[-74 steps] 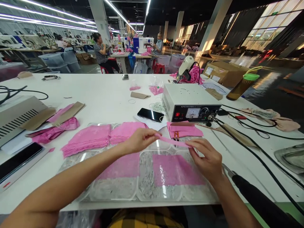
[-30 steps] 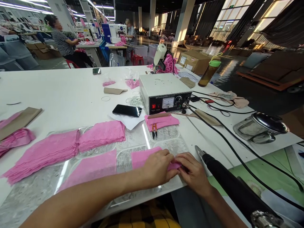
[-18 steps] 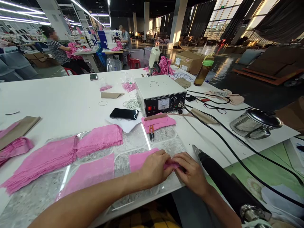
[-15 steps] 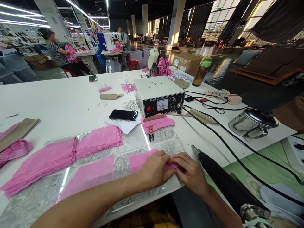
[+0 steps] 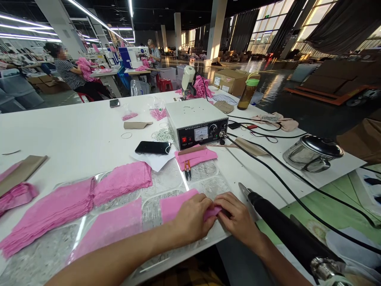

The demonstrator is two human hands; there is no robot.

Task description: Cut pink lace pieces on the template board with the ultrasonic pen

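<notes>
My left hand point(image 5: 192, 217) and my right hand point(image 5: 236, 216) meet at the near table edge, fingers pinched together on a small pink fabric strip point(image 5: 213, 212). Under them lies a flat pink fabric piece point(image 5: 172, 204) on a clear patterned sheet point(image 5: 154, 206). A second flat pink piece point(image 5: 110, 228) lies to its left. A black handheld tool point(image 5: 285, 232) with a metal tip rests just right of my right hand. It is cabled to the white control box point(image 5: 196, 121).
Stacks of pink lace point(image 5: 89, 194) lie at the left. Snips point(image 5: 187, 169) rest on folded pink pieces point(image 5: 195, 155). A black phone point(image 5: 152, 147) and a steel lidded pot point(image 5: 312, 153) sit on the white table point(image 5: 74, 131). Behind are a green-capped bottle point(image 5: 247, 93) and people at sewing machines.
My hands brought the pink strip down from mid-air to the pink piece at the table edge and stay pinched there. The view has swung slightly right.
</notes>
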